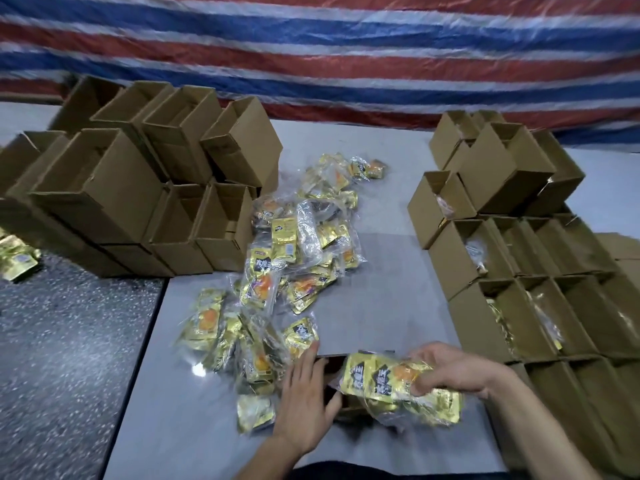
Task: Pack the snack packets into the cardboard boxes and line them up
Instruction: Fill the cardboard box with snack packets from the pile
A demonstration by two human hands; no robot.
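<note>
A bundle of snack packets (391, 379) is grasped by the right hand (450, 370) over an open cardboard box (330, 370) at the bench's (381, 271) near edge. The box is steadied by the flat-fingered left hand (304, 407). Loose packets (294, 258) are heaped mid-bench, between stacked boxes (138, 188) at the left edge and rows of boxes (554, 271) along the right.

No text is legible: the white characters on the gold snack packets' (284, 237) black panels are too blurred

Probably a makeshift packing workshop: stacked cardboard boxes (104, 192), a striped tarpaulin (346, 46) as backdrop.
</note>
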